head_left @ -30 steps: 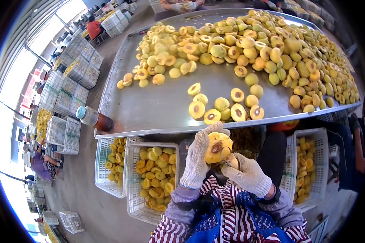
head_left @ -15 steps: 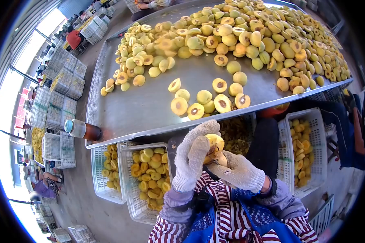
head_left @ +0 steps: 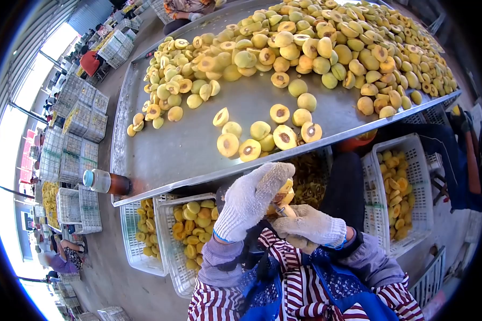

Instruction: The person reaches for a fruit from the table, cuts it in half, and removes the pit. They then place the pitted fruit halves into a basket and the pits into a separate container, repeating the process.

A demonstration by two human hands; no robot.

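Note:
In a whitish knit glove, my left hand (head_left: 254,200) is closed around a yellow fruit half (head_left: 285,188), its back turned up toward the camera. My right hand (head_left: 308,226), gloved too, grips a small tool with a pale handle (head_left: 287,212), its tip at the fruit. Both hands are close together just below the near edge of the metal table (head_left: 171,155). Just beyond them on the table lie several cut fruit halves (head_left: 250,150), some showing brown pits. A large pile of fruit halves (head_left: 353,43) covers the far side.
A bottle of dark liquid (head_left: 107,182) lies at the table's left corner. Crates of fruit (head_left: 168,251) stand below on the left, another crate (head_left: 420,206) on the right. A person's dark-clothed leg (head_left: 439,155) is at the right; another person (head_left: 190,8) sits beyond the table.
My left hand has rolled over the fruit, hiding more of it. My right hand has shifted slightly down, and the tool's handle now shows. The whole view has shifted a little.

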